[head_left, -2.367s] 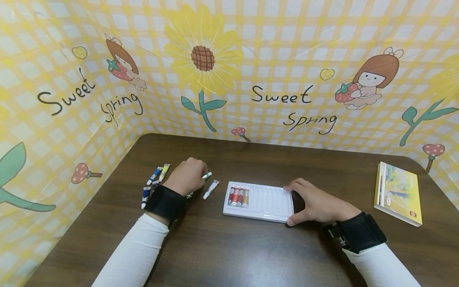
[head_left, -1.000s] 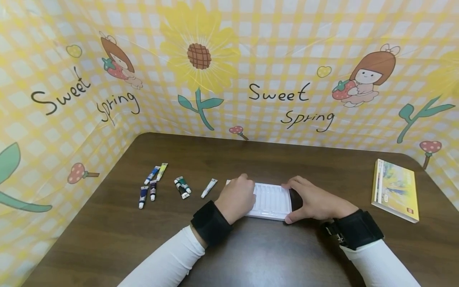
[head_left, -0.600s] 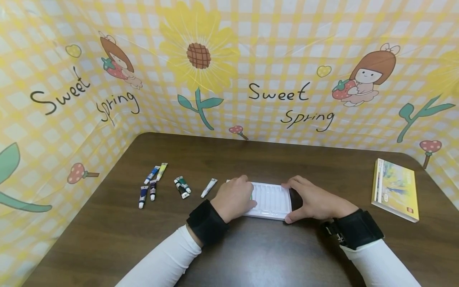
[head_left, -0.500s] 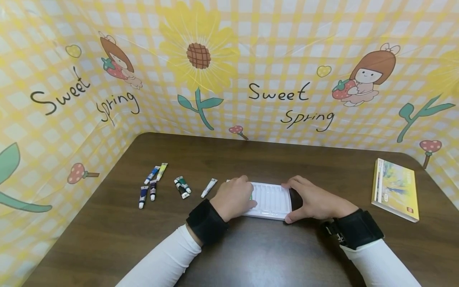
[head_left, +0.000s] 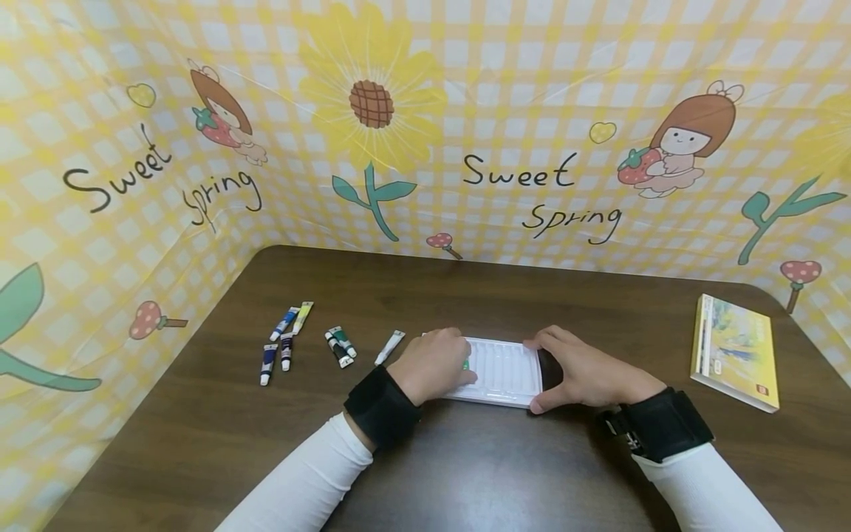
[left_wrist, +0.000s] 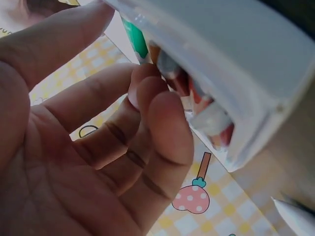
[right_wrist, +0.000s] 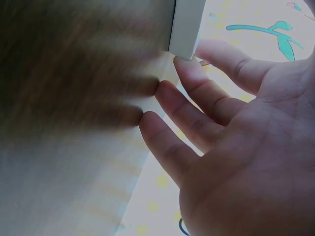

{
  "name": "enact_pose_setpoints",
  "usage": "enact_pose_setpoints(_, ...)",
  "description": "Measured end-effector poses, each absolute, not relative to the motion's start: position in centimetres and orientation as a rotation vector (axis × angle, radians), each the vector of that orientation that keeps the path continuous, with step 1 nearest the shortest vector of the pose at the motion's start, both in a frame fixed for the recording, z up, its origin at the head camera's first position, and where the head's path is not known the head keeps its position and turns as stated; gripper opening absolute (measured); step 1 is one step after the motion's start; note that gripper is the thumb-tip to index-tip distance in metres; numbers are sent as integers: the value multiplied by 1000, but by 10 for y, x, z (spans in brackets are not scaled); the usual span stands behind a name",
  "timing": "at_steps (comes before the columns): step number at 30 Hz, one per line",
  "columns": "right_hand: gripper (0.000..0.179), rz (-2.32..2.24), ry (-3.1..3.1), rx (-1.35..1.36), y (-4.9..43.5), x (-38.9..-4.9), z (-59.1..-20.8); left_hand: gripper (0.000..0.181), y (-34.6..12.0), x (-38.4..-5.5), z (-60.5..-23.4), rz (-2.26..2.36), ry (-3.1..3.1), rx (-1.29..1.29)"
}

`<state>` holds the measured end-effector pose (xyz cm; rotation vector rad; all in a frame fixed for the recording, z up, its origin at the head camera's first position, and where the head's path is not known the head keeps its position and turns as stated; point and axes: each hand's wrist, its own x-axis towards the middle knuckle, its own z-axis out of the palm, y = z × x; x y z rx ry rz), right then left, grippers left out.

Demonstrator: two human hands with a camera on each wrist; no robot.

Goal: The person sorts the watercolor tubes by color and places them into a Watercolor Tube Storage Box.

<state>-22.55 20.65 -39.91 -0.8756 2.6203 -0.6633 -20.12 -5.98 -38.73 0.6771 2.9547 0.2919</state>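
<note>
Tray [head_left: 503,368] lies on brown table [head_left: 565,288] before checked cloth [head_left: 505,89], right hand [head_left: 592,372] gripping it, left hand [head_left: 432,368] opposite, hold unclear.

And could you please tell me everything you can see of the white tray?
The white tray is a shallow rectangle, apparently thin plastic, with a raised rim and narrow parallel slots. It lies flat on the dark table. The right hand grips its right end, thumb at the near corner, fingers at the far one. The left hand hides much of its left part, where the left wrist view shows small tubes inside; the uncovered slots toward the right look empty.
</note>
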Motion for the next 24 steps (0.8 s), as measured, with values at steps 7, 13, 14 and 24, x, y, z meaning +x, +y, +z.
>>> enact_pose_setpoints(7,93,-663,2617,-877,206,-225,-399,31,-61,-201,-389,275,2961,694)
enact_pose_setpoints(13,93,-658,2620,-889,206,-225,-398,30,-63,-201,-390,311,2960,708)
enact_pose_setpoints(14,93,-659,2621,-890,206,-225,-398,29,-64,-201,-390,323,2957,707)
enact_pose_setpoints(24,93,-654,2626,-908,207,-225,-400,26,-67,-203,-388,426,2925,700)
